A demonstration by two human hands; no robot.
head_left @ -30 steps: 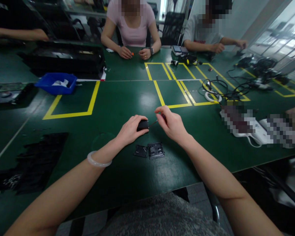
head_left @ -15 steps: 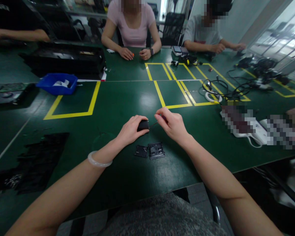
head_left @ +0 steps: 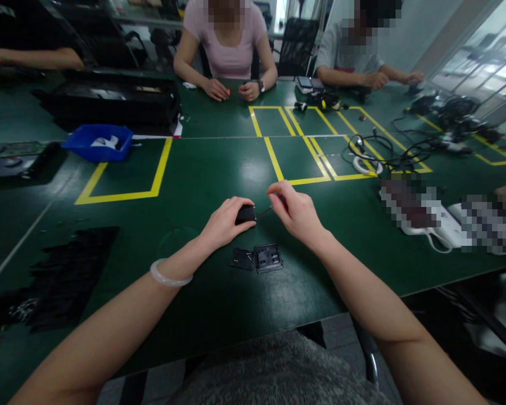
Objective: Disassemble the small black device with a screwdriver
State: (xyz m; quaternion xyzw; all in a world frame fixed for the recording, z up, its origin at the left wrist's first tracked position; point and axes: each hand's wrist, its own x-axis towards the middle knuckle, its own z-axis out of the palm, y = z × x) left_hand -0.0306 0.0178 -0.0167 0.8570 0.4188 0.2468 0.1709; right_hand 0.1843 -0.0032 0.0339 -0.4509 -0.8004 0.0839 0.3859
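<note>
My left hand [head_left: 225, 222] grips a small black box-shaped part [head_left: 246, 214] against the green table, thumb on the near side and fingers over the far side. In my right hand [head_left: 294, 211] is a screwdriver [head_left: 265, 212], its handle mostly hidden by my curled fingers. The thin metal shaft slants down to the left, and its tip meets the right end of the black part. Just nearer to me lie two flat black plastic pieces, a smaller plate [head_left: 242, 259] and a square frame-like piece [head_left: 269, 258], side by side.
Black plastic parts [head_left: 71, 275] are stacked at the left. Farther back stand a blue bin [head_left: 99, 143] with white scraps and a long black tray [head_left: 113, 104]. Tangled cables [head_left: 383, 154] and a white power strip [head_left: 441, 225] lie right. Co-workers sit across the table.
My right hand has shifted and turned very slightly around the screwdriver, whose tip stays at the black part. My left hand keeps its hold.
</note>
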